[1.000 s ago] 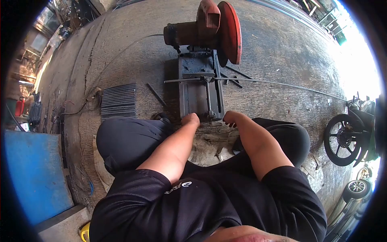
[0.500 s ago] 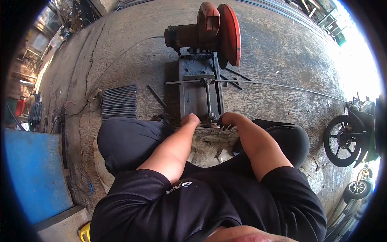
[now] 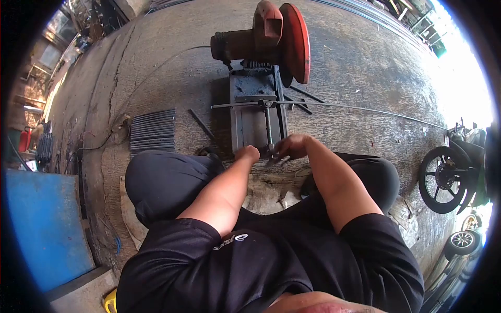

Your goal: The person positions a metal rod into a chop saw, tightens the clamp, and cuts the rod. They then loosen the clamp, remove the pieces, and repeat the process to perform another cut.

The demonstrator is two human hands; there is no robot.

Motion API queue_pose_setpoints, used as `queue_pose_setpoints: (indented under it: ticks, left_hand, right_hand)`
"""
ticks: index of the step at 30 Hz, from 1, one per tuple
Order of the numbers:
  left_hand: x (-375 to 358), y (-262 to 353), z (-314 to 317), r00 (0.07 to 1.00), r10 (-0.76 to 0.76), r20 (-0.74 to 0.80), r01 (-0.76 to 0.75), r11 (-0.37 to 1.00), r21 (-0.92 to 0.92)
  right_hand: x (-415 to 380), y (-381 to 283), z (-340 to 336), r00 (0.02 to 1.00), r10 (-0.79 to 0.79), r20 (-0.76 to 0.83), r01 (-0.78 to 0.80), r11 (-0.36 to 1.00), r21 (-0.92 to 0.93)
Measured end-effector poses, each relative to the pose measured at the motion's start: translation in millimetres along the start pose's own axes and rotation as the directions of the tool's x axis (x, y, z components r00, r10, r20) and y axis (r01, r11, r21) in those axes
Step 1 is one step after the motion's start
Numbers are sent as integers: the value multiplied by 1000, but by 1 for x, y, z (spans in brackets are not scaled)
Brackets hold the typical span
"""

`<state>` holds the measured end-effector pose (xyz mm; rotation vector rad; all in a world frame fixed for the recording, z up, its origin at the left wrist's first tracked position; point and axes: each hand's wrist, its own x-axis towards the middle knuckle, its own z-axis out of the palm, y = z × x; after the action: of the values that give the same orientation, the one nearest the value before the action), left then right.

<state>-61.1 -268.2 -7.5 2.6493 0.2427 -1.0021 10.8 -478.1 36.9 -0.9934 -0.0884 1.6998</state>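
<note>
A person sits low on the concrete floor (image 3: 360,57) with knees spread, facing a chop saw (image 3: 261,78) that stands just ahead; its red blade guard (image 3: 293,41) is tipped up and away from the dark steel base (image 3: 250,130), with the motor housing (image 3: 235,44) to the guard's left; a long thin steel rod (image 3: 360,108) lies across the base through the vise (image 3: 258,100) and runs far out to the right over the floor; from the vise a screw spindle (image 3: 268,128) points back toward the person, ending at the near edge of the base; the right hand (image 3: 293,146) is at that near end, fingers curled around the vise handle (image 3: 273,152), gripping it; the left hand (image 3: 247,153) is closed into a loose fist and rests against the near left corner of the base, just beside the right hand; whether it holds anything cannot be told; left of the saw, well apart from both hands, a stack of cut rods (image 3: 152,130) lies side by side on the floor, and a single short rod (image 3: 201,123) lies slanted between the stack and the base; more short offcuts (image 3: 302,99) lie right of the base under the blade guard; far right stands a motorcycle (image 3: 453,175), its wheel toward the person; at the lower left is a blue panel (image 3: 44,229)
</note>
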Motion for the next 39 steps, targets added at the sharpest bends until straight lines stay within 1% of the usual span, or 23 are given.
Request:
queue_pose_setpoints:
  ticks: [1,3,5,9,11,13,15,16,17,18,19,20,22,23,24,25,27,30,33,35,36,38,39]
  left_hand:
    - [-15,6,-10,996,88,-5,-88,996,8]
    - [-11,7,-7,998,31,56,-20,984,-177]
    - [-6,2,1,991,-26,134,73,931,-358]
    - [10,0,13,992,45,115,4,918,-397]
    - [14,-2,17,977,126,174,-71,953,-294]
    - [18,3,19,961,60,269,22,956,-292]
    - [18,1,23,930,-10,368,120,953,-279]
    - [16,-2,23,984,-50,171,97,955,-282]
    - [12,-4,19,996,-87,-34,74,957,-280]
    - [10,-5,13,995,-91,-33,78,956,-281]
    - [0,-2,1,990,-143,11,140,945,-296]
    - [-3,1,-6,981,-187,50,194,934,-301]
    - [3,1,-1,980,-194,38,197,938,-284]
    - [8,-2,4,977,-210,28,210,939,-271]
    - [14,-4,10,977,-213,28,212,939,-270]
    - [17,-5,14,981,-195,-1,186,938,-293]
    - [22,-9,21,983,-179,-27,162,935,-315]
    - [8,-2,8,998,-56,-39,41,951,-307]
    - [-1,5,-4,988,54,145,0,936,-351]
    - [3,3,1,972,11,234,100,883,-458]
    - [4,2,4,972,12,236,101,883,-459]
    - [10,-3,13,999,34,-18,-38,950,-310]
    - [13,-4,17,999,36,-19,-40,950,-310]
  right_hand:
    - [4,12,-15,974,134,-180,-165,972,-168]
    - [2,18,-21,988,68,-137,-140,760,-635]
    - [-4,14,3,745,270,-610,-637,561,-529]
    - [5,26,-21,747,231,-624,-661,357,-659]
    - [4,19,-5,670,180,-720,-635,642,-430]
    - [4,16,-1,662,205,-721,-628,676,-385]
    - [3,19,2,792,225,-568,-527,721,-449]
    - [-1,18,1,793,226,-565,-525,723,-448]
    - [-9,14,-4,943,207,-261,-261,946,-192]
    - [-14,10,-8,999,44,30,-49,983,175]
    - [-11,16,-17,998,51,33,-56,983,177]
    - [-8,18,-19,985,-160,-70,143,969,-203]
    - [-14,15,-14,911,-7,-412,37,997,66]
    - [-11,15,-11,911,-9,-412,39,997,66]
    - [-7,15,-8,845,90,-527,-239,945,-222]
    - [-5,14,-4,747,129,-652,-512,738,-440]
    - [-8,14,3,739,185,-648,-599,620,-506]
    - [-9,18,4,672,233,-703,-629,681,-375]
    - [-5,27,-12,767,235,-598,-518,776,-360]
    - [-6,33,-25,955,262,-141,-288,932,-219]
    - [-5,36,-32,954,264,-141,-290,932,-218]
    - [-6,36,-36,921,30,-388,-203,888,-413]
    - [-7,36,-38,888,-58,-456,-190,857,-479]
